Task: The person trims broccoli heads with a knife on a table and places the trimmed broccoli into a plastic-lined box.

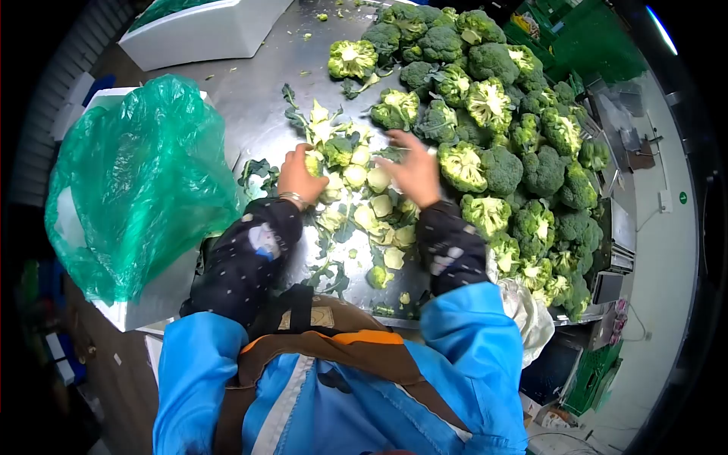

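The left hand curls against loose broccoli offcuts, its grip unclear; the right hand, blurred, spreads open opposite, visibly holding nothing. A hasty sweep could scatter the offcuts between them or mix them with broccoli heads crowding just right of the right hand.

Crumpled green plastic bag over a white foam box
A second white foam box is at upper left; at right, a white wall bears a round green sign, a strip light glows above, and a green crate sits below.
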Demonstrator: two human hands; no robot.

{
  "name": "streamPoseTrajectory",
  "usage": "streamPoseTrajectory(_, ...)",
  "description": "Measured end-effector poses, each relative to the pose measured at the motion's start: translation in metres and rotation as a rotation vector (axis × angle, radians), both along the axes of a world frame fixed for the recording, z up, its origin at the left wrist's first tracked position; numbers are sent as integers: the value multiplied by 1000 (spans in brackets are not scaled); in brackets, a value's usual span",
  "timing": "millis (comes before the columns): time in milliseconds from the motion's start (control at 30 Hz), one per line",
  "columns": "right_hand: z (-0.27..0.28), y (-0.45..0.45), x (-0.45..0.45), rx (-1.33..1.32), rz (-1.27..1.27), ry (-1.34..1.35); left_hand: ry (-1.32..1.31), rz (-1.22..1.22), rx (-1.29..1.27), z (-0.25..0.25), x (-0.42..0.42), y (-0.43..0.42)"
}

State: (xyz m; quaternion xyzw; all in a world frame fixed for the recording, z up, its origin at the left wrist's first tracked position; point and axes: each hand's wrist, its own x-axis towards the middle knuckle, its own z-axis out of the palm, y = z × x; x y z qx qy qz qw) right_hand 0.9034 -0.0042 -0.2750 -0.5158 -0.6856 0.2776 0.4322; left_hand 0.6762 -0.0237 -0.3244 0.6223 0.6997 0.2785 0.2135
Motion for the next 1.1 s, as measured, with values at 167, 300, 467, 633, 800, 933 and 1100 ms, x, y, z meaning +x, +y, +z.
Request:
streamPoseTrajectory(167, -50, 20, -70, -73, 26, -350, -1243, 23, -268, 44, -48, -32)
streamPoseTrajectory(300, -24, 4, -61, -157, -46, -21, -2013, 62, -475, 46, -79, -65)
streamPoseTrajectory(467, -5, -56, -80, -243, 266, 246, -2280, 234, -563, 32, -51, -93)
streamPoseTrajectory(633, -36, -40, -102, -351, 98, -158, -2302, 306, -685, -2, -55, -114)
streamPoseTrajectory(800, -80, -28, -133, -119, 79, -479, -2372, 27, -729, -12, -81, -129)
streamPoseTrajectory(933, -66, -29, -128, -213, 164, -576, -2368, -59, -724, -8, -83, -130)
streamPoseTrajectory(1100, -62, -38, -124, -413, 264, -486, -2323, -3, -769, -4, -75, -131)
